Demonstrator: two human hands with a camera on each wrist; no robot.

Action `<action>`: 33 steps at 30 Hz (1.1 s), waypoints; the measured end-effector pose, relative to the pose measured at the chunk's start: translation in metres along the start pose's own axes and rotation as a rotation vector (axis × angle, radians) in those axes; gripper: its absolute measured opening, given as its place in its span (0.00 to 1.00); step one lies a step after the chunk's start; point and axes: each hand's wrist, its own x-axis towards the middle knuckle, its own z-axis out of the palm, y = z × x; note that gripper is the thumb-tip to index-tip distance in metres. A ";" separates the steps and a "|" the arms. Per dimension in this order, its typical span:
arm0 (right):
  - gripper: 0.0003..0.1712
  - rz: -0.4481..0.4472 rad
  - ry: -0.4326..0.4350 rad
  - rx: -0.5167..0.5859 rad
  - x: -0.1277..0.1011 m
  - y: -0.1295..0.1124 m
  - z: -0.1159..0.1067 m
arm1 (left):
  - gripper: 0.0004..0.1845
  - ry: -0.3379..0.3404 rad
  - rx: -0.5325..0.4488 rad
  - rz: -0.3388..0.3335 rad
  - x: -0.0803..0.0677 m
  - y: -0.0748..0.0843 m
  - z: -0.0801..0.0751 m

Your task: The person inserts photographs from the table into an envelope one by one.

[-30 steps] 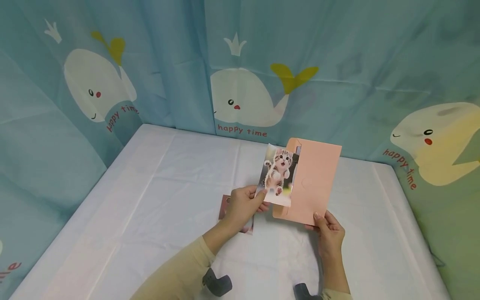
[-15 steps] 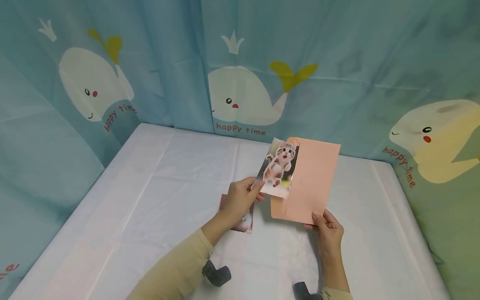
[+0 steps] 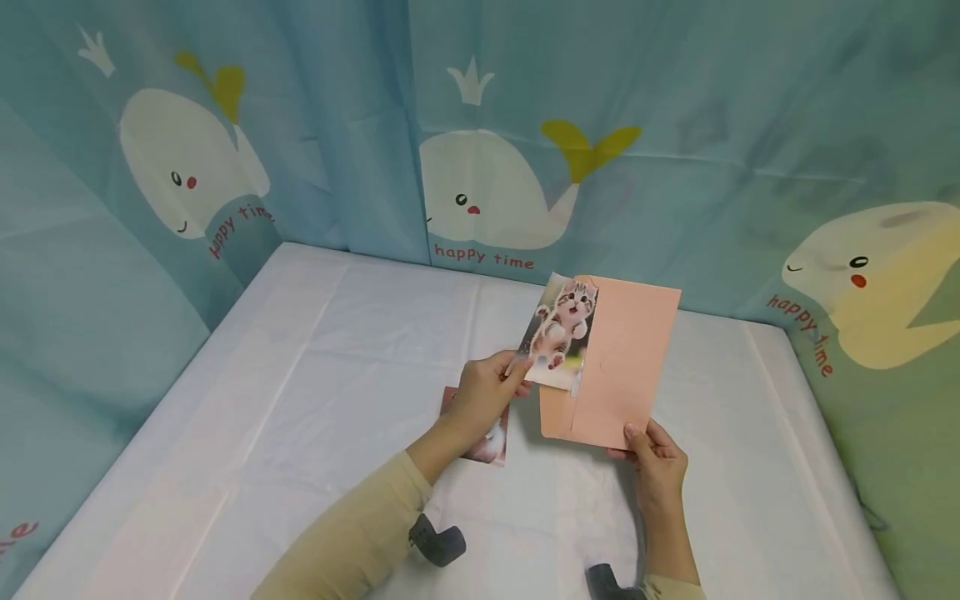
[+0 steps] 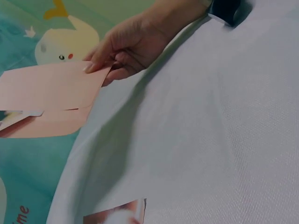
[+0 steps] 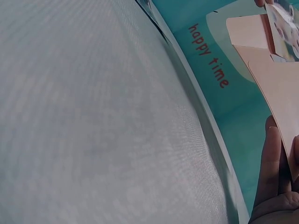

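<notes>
My right hand (image 3: 657, 457) pinches the lower right corner of a pink envelope (image 3: 628, 358), thumb on its near face, holding it above the table. The envelope's flap side faces left. At that mouth, my left hand (image 3: 487, 392) pinches a kitten photo card (image 3: 558, 333) by its lower left corner. The card's right edge is tucked behind the envelope's front panel; most of the picture still shows. Under the left hand another photo card (image 3: 491, 446) lies on the table, partly covered. In the right wrist view, fingers (image 5: 268, 158) sit behind the envelope (image 5: 280, 93).
A white cloth covers the table (image 3: 337, 375). A blue curtain (image 3: 337, 125) printed with whales hangs behind and along the sides. Dark camera mounts (image 3: 438, 542) show near both wrists.
The kitten card has moved up and right, its right edge now behind the envelope's front panel. The right hand and envelope have hardly moved; the card on the table stays put.
</notes>
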 end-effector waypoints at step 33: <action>0.14 -0.031 0.003 0.074 -0.001 0.003 0.002 | 0.10 0.059 -0.036 0.053 -0.004 -0.013 0.023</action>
